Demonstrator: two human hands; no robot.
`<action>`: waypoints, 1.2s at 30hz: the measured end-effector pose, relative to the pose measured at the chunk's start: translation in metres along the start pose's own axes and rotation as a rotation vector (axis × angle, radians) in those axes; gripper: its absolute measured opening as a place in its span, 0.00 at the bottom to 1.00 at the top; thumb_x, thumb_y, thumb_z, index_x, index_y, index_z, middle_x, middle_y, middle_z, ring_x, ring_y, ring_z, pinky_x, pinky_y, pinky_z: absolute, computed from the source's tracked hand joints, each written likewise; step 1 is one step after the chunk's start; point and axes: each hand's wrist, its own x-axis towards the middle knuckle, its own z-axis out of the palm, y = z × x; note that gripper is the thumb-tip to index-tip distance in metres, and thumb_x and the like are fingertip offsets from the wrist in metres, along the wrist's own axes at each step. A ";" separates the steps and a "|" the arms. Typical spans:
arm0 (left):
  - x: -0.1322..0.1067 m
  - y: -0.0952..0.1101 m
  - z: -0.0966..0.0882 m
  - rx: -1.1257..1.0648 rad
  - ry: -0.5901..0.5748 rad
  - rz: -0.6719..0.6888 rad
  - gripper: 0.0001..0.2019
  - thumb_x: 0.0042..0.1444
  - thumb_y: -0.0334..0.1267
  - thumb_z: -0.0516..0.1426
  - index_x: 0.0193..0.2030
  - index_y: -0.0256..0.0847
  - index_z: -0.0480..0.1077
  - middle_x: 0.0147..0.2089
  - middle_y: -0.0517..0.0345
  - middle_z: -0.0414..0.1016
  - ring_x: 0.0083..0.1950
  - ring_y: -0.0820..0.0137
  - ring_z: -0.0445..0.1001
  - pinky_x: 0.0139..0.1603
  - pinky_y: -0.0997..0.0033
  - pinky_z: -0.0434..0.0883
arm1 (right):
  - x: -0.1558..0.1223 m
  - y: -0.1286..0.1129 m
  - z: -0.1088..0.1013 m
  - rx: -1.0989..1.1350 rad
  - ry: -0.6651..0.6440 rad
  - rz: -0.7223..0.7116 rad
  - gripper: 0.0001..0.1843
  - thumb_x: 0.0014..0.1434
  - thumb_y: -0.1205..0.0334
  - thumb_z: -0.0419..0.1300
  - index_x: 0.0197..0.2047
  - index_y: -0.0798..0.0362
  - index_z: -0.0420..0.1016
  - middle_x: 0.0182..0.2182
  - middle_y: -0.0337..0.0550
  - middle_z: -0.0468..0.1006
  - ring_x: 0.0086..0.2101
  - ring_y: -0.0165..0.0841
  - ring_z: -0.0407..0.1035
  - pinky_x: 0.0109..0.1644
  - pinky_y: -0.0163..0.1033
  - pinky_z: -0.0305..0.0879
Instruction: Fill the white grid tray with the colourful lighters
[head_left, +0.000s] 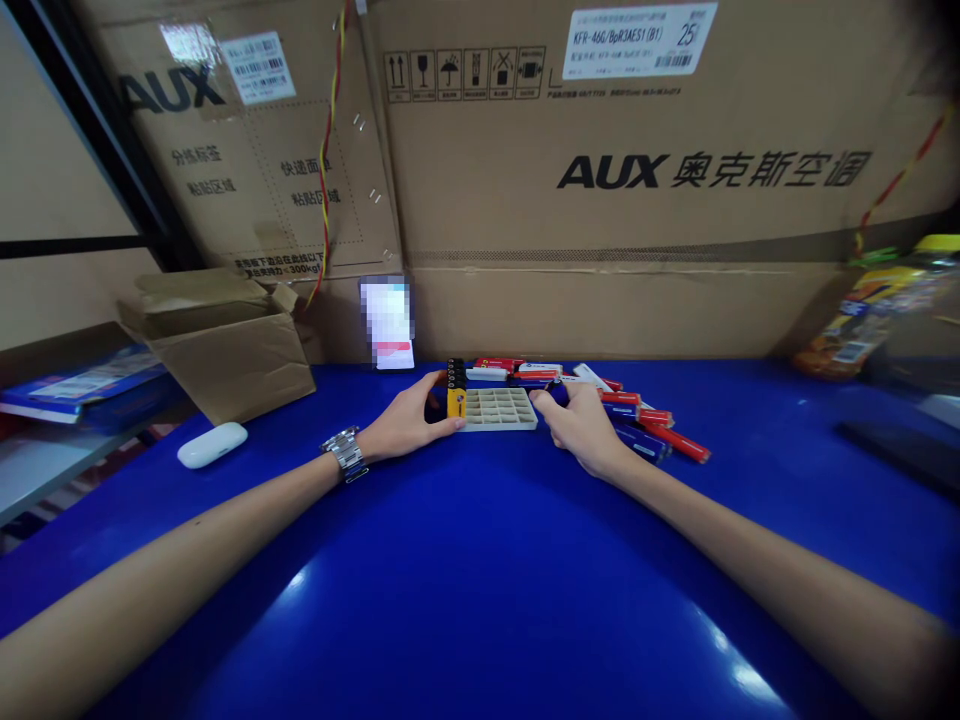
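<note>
A pale, grid-like tray [501, 410] with small compartments lies on the blue table. Its left end holds a column of yellow lighters [456, 402] with black tops. My left hand [405, 418], with a metal watch at the wrist, grips that end, thumb at the front corner and fingers curled behind. At the tray's right side, my right hand [585, 425] is closed on a dark blue lighter [556, 390], partly covered by the fingers. Loose red, blue and white lighters [679, 443] lie in a pile behind the tray and around my right hand.
A phone [388, 322] leans on the large cardboard boxes [600, 230] at the back. Left are an open carton [232, 350] and a white earbud case [212, 445]. A bottle with a yellow label [855, 320] and a dark flat object [900, 455] are at the right.
</note>
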 end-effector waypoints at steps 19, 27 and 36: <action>-0.003 0.003 -0.004 -0.029 -0.081 0.103 0.39 0.46 0.54 0.62 0.62 0.39 0.57 0.58 0.44 0.67 0.50 0.56 0.70 0.48 0.54 0.68 | 0.005 -0.012 -0.014 0.099 -0.048 -0.291 0.12 0.55 0.52 0.59 0.33 0.52 0.68 0.27 0.36 0.65 0.29 0.29 0.60 0.33 0.36 0.58; -0.006 0.018 0.001 -0.091 -0.112 0.132 0.39 0.43 0.53 0.64 0.60 0.41 0.59 0.58 0.45 0.67 0.52 0.55 0.69 0.50 0.52 0.67 | 0.000 -0.017 -0.009 0.146 -0.146 -0.250 0.14 0.55 0.53 0.60 0.40 0.53 0.68 0.22 0.35 0.70 0.21 0.27 0.63 0.27 0.37 0.61; -0.008 0.024 0.007 -0.116 -0.132 0.114 0.41 0.43 0.54 0.65 0.61 0.39 0.57 0.59 0.44 0.66 0.53 0.54 0.68 0.51 0.52 0.67 | 0.003 -0.009 -0.007 -0.079 -0.175 -0.352 0.13 0.59 0.55 0.56 0.43 0.54 0.67 0.25 0.38 0.73 0.24 0.30 0.68 0.30 0.39 0.64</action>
